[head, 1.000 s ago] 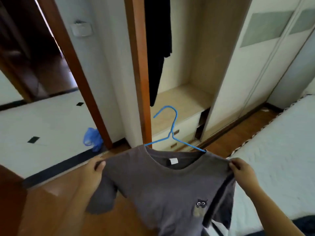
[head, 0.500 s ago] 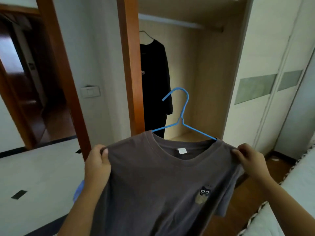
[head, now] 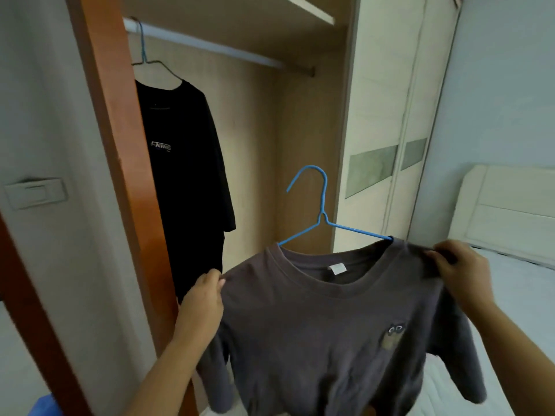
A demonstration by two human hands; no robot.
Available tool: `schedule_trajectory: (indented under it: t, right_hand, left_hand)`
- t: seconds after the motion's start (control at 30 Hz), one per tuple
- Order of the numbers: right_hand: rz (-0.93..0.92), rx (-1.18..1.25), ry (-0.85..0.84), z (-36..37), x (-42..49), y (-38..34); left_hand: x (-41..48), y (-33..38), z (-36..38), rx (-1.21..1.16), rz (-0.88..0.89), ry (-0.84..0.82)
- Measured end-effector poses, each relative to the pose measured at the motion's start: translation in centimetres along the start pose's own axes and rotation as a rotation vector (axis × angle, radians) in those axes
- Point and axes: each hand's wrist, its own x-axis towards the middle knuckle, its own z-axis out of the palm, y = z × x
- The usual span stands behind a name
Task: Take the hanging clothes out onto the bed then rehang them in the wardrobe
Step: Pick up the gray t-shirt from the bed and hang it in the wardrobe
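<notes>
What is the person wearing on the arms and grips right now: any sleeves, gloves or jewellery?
Nothing worn shows. The left grip and right grip are bare, with no gloves or rings visible. The left forearm and right forearm are uncovered to the frame edge, with no sleeve, watch or band at either wrist.

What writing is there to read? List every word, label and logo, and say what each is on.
"NING": white chest print on the black T-shirt; the letters before it are unclear.
Small line under that print: too blurred to read.
White neck label inside the grey T-shirt: too small to read.
The owl patch on the grey T-shirt: a picture, no words.
</notes>
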Motion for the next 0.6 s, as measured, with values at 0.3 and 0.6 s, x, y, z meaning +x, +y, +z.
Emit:
schedule_trajectory:
  t: [0.3,0.6]
  right_hand:
    - [0.140,-0.129,0.103,-0.3,-1.8,-1.9]
    - [0.237,-0.258,0.039,-2.8,-6.1,-3.7]
  left_hand:
    - [5.8,-0.9,3.0,-0.103,0.241,0.136]
    - [8.1,-0.6,5.1,-0.286,0.151,0.212]
